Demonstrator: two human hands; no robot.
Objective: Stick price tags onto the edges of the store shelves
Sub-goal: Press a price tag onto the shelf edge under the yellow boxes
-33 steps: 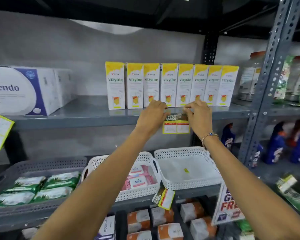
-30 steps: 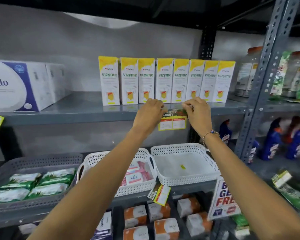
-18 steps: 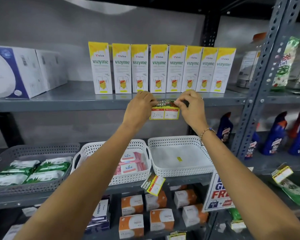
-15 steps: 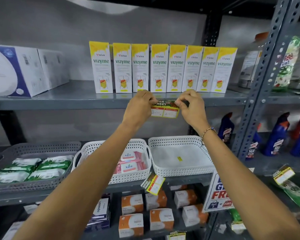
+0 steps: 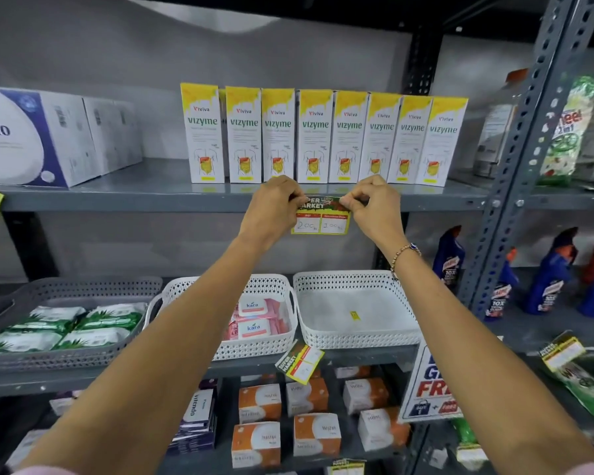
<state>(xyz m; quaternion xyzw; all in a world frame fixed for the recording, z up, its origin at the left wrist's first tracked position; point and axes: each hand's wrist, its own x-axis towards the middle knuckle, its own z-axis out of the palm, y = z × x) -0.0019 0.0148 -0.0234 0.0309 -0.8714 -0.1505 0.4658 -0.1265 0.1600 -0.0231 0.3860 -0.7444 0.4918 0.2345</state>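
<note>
Head view: fingertips of the left hand and right hand pinch shut on the top corners of the price tag, pressing it to the shelf edge below the yellow cartons. Half a second ago the tag was tilted; now it hangs flat, so sticking seems nearly done. Below the tag, one white basket holds pink packs; the other white basket holds only a yellow scrap.
</note>
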